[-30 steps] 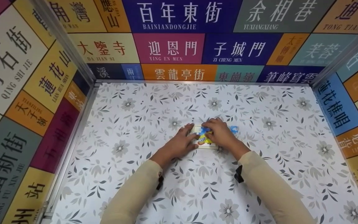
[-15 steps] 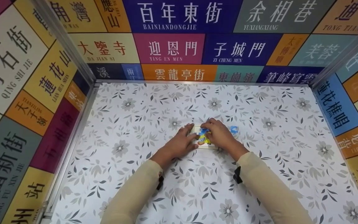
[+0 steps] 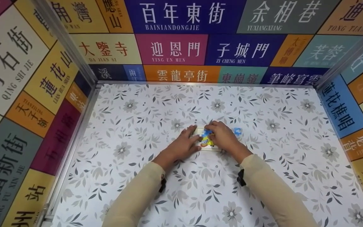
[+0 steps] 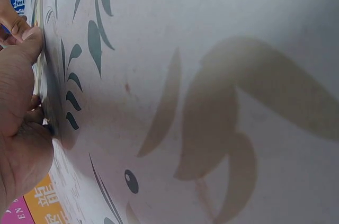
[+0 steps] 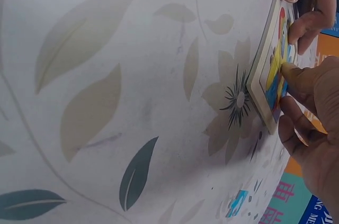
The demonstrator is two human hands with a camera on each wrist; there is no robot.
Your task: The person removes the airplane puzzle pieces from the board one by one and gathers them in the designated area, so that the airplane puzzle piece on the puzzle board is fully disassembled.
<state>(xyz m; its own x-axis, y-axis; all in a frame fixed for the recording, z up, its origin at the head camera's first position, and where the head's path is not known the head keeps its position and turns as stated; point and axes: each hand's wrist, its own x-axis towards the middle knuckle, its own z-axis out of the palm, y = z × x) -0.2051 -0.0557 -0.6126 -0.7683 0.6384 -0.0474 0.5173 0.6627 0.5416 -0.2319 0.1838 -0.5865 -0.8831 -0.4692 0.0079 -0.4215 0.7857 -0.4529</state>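
Rectangular pale-edged picture board [image 5: 257, 83] lay on the white floral worktop [image 3: 156, 97], left hand [image 3: 183, 144] gripping its left end! Right hand [image 3: 225, 136] bent its fingers over the picture, pinch impossible to tell; flat blue piece [image 3: 238, 131] lay just rightward, right hand nearer.

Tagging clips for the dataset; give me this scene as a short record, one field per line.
object: wooden-edged puzzle board, flat on the table
picture: multicolored, with yellow, blue and red areas; partly covered
left hand: holds the puzzle board's left end
right hand: thumb and bent fingers on the picture; whether it grips a piece is hidden
loose part: blue piece, apart from the board, beyond its right end
tabletop: white, gray floral print
surround: colored wall panels with Chinese characters and Latin lettering
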